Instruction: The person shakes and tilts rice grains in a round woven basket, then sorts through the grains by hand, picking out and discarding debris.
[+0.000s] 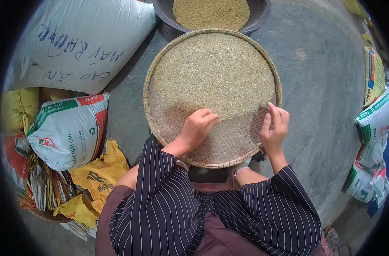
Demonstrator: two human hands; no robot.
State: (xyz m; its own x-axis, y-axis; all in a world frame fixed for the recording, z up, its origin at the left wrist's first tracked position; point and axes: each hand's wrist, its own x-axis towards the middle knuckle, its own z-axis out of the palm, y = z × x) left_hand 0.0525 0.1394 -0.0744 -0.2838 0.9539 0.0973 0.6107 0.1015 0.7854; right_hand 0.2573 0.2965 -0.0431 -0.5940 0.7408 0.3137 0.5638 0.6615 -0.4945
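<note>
A round woven tray (146,94) lies before me, just short of a tub (263,13), grain (216,64) spread over its far part; my left hand (198,129) is curled, fingers bent in at the grain's near edge, any hold hidden; my right hand (274,128), half open over the right side, seems to hold nothing; I judge the grain light and slippery, best pinched; the tray stiff, best gripped by its rim (280,89).

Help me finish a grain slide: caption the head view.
Left hand and right hand at a woven tray of grain, a basin beyond, sacks on both sides.
</note>
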